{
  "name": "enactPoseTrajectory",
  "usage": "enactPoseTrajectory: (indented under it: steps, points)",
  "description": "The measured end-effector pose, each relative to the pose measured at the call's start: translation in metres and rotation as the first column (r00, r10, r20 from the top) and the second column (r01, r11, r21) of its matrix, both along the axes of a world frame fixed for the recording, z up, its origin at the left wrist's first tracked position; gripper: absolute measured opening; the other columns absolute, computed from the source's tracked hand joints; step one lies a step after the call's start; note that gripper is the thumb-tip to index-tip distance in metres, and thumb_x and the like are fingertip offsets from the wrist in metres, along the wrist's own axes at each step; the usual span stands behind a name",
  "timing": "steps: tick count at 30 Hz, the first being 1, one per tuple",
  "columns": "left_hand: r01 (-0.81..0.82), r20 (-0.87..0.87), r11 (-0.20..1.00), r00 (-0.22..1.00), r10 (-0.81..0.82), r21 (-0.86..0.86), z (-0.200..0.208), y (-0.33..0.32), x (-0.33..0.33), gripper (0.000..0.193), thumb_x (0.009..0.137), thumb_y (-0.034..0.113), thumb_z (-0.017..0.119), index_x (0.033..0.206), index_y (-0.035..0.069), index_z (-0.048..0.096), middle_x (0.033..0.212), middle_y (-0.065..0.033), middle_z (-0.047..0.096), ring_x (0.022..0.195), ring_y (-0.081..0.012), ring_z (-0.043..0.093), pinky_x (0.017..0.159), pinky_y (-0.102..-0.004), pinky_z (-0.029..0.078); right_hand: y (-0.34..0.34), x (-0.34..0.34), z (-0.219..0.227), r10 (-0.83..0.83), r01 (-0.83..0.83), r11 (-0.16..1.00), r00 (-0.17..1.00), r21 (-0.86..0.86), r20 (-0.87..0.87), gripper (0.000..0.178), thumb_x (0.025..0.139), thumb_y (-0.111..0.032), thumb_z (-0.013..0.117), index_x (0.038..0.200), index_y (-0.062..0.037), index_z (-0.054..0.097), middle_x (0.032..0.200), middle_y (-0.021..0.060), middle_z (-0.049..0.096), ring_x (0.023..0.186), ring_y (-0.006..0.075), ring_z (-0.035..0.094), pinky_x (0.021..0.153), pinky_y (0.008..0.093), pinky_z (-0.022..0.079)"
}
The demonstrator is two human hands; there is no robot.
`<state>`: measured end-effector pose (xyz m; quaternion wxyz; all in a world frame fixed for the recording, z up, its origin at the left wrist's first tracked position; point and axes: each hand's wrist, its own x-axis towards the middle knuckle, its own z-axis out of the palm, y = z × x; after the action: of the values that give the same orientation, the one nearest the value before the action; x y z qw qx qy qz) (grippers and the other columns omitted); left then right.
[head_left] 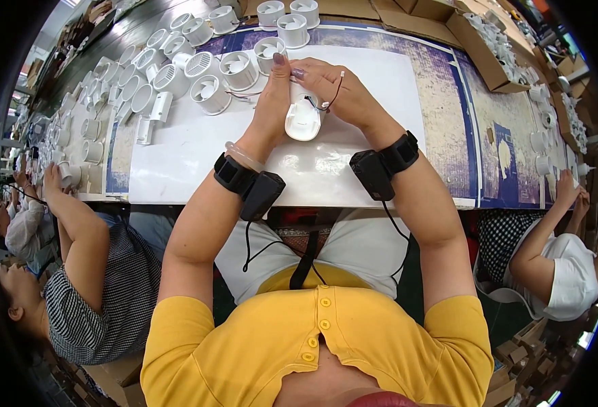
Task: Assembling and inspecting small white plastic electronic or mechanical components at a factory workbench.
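Note:
Between my two hands, over the white sheet, is a white plastic housing (303,125) with a rounded near end. Thin wires with a small connector (324,105) stick out of it on the right. My left hand (276,95) grips its left side, thumb on top. My right hand (331,88) wraps around its far right side, thumb pressed near the left one. The housing's far part is hidden by my fingers. Just beyond my left hand stand white round fan units (238,70) with blades inside, some with wires trailing on the sheet.
Many white cylindrical parts (171,80) crowd the table's left and far side. White bracket-like pieces (145,130) lie at the sheet's left. A cardboard box (478,54) of small white parts stands far right. People work at left (102,271) and right (550,271).

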<state>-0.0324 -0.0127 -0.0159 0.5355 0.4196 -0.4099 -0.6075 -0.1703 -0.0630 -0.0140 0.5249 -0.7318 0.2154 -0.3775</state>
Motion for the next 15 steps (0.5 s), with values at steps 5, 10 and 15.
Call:
enactPoseTrajectory:
  steps: [5, 10, 15]
  points:
    - [-0.042, -0.066, 0.996, 0.997, 0.047, 0.079, 0.013, 0.009, -0.007, 0.066, 0.093, 0.060, 0.030, 0.120, 0.001, 0.046, 0.102, -0.0079, 0.057, 0.090, -0.0114, 0.058, 0.073, -0.0238, 0.049, 0.002, 0.001, -0.004, -0.008, 0.008, 1.000, 1.000, -0.016, 0.016, 0.038, 0.091, -0.026, 0.052, 0.114, 0.0031, 0.060, 0.113, 0.0143, 0.060, 0.101, 0.0199, 0.058, 0.087, 0.0281, 0.046]
    - [-0.214, 0.049, 0.966, 0.974, 0.223, -0.143, -0.021, -0.012, -0.001, 0.064, 0.093, 0.059, 0.033, 0.117, 0.002, 0.047, 0.097, -0.0073, 0.058, 0.082, -0.0137, 0.061, 0.065, -0.0262, 0.051, 0.008, -0.002, 0.008, -0.012, 0.013, 1.000, 0.999, 0.024, -0.032, 0.040, 0.095, -0.030, 0.047, 0.117, 0.0022, 0.058, 0.117, 0.0132, 0.059, 0.107, 0.0184, 0.055, 0.093, 0.0277, 0.041]
    - [-0.115, -0.023, 0.988, 0.993, 0.113, -0.105, -0.013, -0.014, 0.005, 0.052, 0.095, 0.048, 0.039, 0.118, 0.003, 0.046, 0.094, -0.0081, 0.059, 0.078, -0.0166, 0.062, 0.065, -0.0289, 0.052, 0.002, 0.002, 0.009, -0.014, -0.024, 0.983, 0.979, 0.184, 0.202, 0.044, 0.096, -0.037, 0.046, 0.120, -0.0021, 0.057, 0.117, 0.0117, 0.060, 0.110, 0.0169, 0.055, 0.096, 0.0296, 0.040]
